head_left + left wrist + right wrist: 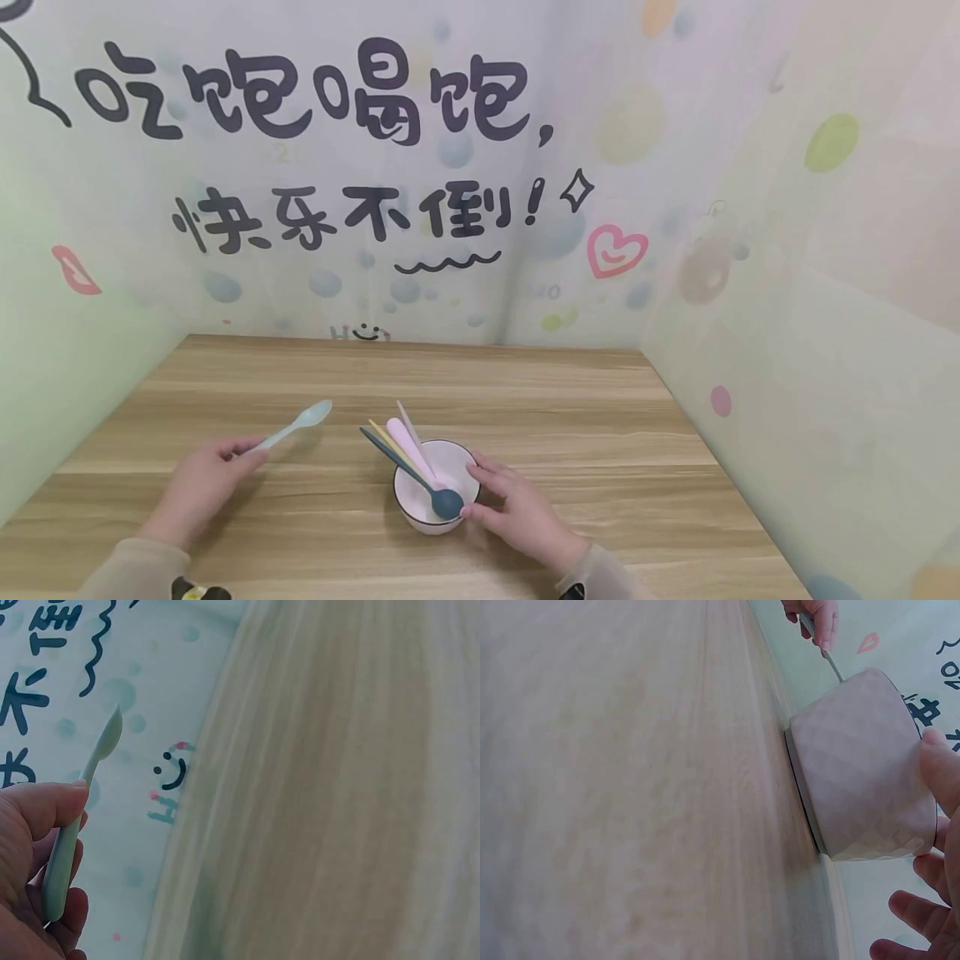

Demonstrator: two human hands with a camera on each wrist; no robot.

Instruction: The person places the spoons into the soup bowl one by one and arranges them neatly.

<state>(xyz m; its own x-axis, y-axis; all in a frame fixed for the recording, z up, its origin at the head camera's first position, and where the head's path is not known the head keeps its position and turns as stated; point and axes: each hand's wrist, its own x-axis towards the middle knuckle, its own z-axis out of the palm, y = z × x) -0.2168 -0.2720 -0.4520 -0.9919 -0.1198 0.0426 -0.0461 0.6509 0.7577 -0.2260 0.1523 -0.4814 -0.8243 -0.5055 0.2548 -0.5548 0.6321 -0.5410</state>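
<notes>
In the head view my left hand (210, 483) pinches a pale blue-green spoon (296, 425) by its handle, bowl end up and pointing right. The left wrist view shows the thumb pressed along that spoon (64, 862), fingers curled behind. A white bowl (408, 500) with a dark rim sits on the table. My right hand (525, 512) grips its right side, thumb at the rim; the right wrist view shows the bowl's faceted wall (862, 772). Leaning in the bowl are a dark teal spoon (447, 503), a pink one (405, 440), and yellow and mauve handles.
The wood-grain table (600, 433) extends to a printed back wall (487, 308) with black lettering. Pale side walls (787, 350) flank it on the left and right.
</notes>
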